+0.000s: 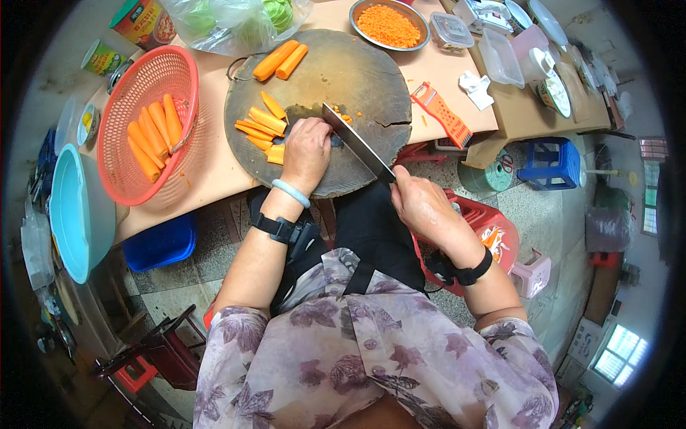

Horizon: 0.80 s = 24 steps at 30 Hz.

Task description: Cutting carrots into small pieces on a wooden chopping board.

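On a round wooden board (357,64) lie carrot sticks (267,120), just beside my left hand (309,149), which is half curled; whether it holds something, I cannot tell. My right hand (425,206) is closed around a knife (355,141). Farther left stands a red basket (139,89).

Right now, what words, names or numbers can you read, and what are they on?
I don't copy out printed words, but here is where print shows:
Big red-and-green tub: large lettering on its side.
Smaller green tub: lettering, the finer print too small to read.
White-and-green tub: marks too small to read.
Cleaver: no lettering that I can make out.
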Each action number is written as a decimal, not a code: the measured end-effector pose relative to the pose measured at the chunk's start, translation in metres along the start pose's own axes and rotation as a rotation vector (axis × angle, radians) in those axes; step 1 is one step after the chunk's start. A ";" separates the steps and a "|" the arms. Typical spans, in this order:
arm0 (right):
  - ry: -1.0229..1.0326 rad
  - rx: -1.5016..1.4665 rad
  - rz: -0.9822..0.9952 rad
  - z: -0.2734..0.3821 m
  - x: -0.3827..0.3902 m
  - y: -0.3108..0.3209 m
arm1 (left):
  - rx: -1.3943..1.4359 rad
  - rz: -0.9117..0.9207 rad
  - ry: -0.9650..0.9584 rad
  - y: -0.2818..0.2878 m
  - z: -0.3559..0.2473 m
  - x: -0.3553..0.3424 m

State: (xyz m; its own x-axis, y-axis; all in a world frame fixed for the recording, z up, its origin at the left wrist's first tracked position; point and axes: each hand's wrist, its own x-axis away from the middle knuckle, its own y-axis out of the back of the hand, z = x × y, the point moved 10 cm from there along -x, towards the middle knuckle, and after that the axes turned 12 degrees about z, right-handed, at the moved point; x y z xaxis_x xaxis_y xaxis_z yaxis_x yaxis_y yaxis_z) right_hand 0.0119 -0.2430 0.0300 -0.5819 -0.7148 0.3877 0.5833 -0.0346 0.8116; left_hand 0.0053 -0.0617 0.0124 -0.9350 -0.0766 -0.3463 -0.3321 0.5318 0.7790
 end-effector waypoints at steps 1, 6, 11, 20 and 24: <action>0.000 0.000 0.000 -0.001 -0.001 -0.001 | 0.000 0.000 0.000 0.000 -0.001 0.001; 0.014 -0.035 -0.039 -0.007 -0.007 -0.002 | -0.012 0.011 -0.016 0.000 0.000 0.001; 0.009 -0.108 -0.062 -0.010 0.004 0.006 | -0.032 -0.033 0.057 0.013 0.000 0.010; 0.000 0.010 -0.002 0.001 0.007 0.001 | -0.108 0.013 0.096 0.005 0.001 0.007; 0.014 0.108 -0.031 0.007 0.005 -0.005 | -0.158 0.005 0.088 0.002 0.002 0.005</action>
State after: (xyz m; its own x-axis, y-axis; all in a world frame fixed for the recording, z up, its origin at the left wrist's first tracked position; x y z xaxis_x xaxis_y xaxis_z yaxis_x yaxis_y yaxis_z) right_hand 0.0027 -0.2415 0.0306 -0.5905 -0.7243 0.3560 0.4998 0.0181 0.8659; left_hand 0.0002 -0.0595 0.0113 -0.9417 -0.1518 -0.3001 -0.3361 0.3936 0.8556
